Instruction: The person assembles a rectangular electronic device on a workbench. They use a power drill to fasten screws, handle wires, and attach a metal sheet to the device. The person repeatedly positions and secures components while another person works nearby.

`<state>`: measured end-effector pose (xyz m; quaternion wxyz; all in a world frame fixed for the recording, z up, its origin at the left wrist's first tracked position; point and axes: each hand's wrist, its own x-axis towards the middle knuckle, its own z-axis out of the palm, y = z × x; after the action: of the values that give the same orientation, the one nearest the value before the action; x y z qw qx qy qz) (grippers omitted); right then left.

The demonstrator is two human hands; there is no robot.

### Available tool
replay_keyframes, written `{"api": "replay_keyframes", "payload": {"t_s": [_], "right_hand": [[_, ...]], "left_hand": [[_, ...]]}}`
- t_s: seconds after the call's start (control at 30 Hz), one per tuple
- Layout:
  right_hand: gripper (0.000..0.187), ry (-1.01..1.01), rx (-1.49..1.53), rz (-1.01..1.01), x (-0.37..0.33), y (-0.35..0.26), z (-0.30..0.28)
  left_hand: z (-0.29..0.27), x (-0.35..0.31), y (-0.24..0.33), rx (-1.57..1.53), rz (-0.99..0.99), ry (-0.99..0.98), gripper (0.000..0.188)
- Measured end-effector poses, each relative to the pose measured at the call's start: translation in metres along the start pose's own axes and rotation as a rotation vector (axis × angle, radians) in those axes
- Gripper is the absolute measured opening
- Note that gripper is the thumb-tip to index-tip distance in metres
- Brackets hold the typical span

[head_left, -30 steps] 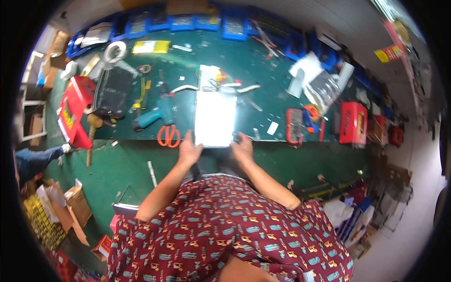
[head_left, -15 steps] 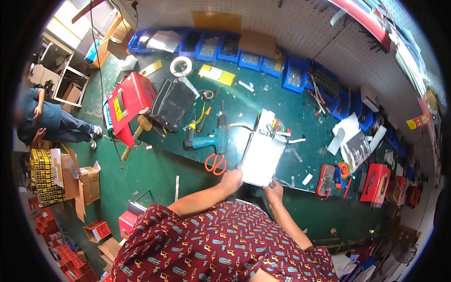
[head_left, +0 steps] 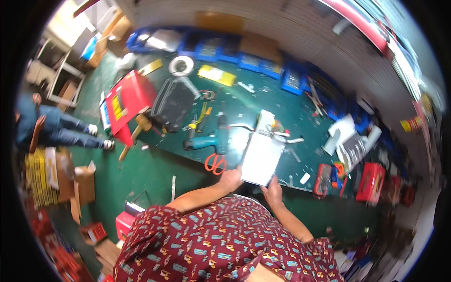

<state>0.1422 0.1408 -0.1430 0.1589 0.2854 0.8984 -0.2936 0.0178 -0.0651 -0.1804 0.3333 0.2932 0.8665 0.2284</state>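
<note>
A flat white rectangular panel with a dark rim (head_left: 261, 160) lies at the front edge of the green workbench, with glare over its face. My left hand (head_left: 230, 180) is closed on its near left corner. My right hand (head_left: 272, 191) grips the near right corner, fingers partly hidden beneath. Just beyond the panel's far end sit a bundle of small wires and connectors (head_left: 279, 130) and a pale block (head_left: 266, 119). Left of the panel are orange-handled scissors (head_left: 215, 163) and a teal power drill (head_left: 206, 142), both apart from my hands.
A red metal case (head_left: 129, 101), a black casing (head_left: 174, 104) and a mallet (head_left: 136, 134) are at the bench's left. Blue parts bins (head_left: 244, 61) line the back. A red multimeter (head_left: 322, 179) lies right. Another person (head_left: 47, 124) stands far left near cartons (head_left: 42, 176).
My hands and the panel stay almost in place. The view has shifted slightly and is blurred. At far left, the other person's legs have moved a little to the right.
</note>
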Motion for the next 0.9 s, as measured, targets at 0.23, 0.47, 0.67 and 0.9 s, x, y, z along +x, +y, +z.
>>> {"api": "replay_keyframes", "payload": {"t_s": [0.23,0.47,0.67,0.9], "right_hand": [[0.075,-0.001,-0.004,0.035,0.004,0.008,-0.007],[0.078,-0.168,0.07,0.019,0.002,0.003,-0.033],[0.075,-0.369,0.26,-0.186,0.037,0.059,-0.034],[0.035,-0.29,0.435,-0.239,0.101,0.124,-0.095]], "left_hand": [[-0.016,0.003,0.02,0.04,-0.014,-0.006,0.072],[-0.033,-0.001,0.045,0.106,-0.126,-0.066,0.076],[-0.036,-0.003,0.052,0.088,-0.192,-0.068,0.088],[-0.054,-0.002,0.109,0.115,-0.319,0.102,0.108]]}}
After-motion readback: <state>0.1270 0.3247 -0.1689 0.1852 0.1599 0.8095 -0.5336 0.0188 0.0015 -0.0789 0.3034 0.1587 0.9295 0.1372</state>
